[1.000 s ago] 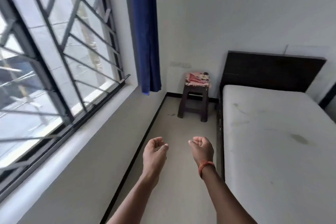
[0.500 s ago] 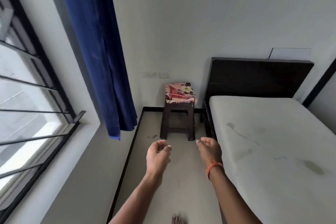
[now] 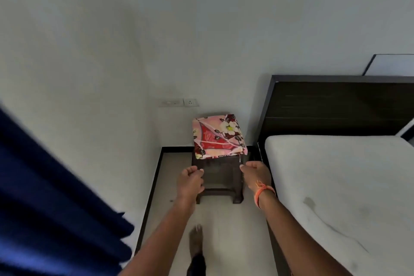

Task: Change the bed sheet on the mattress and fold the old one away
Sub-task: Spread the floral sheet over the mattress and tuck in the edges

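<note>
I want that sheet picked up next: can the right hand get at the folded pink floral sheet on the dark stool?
Probably yes. The right hand hovers just below the folded pink floral sheet on the dark stool, nothing between them; the white mattress lies off to the side.

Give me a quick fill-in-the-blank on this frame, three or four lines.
1. The folded floral sheet lies on the ____.
2. The mattress is ____, with no sheet on it.
3. The orange band is on the ____ wrist.
4. Both hands, left hand and right hand, hold ____.

Missing: stool; bare; right; nothing
</note>
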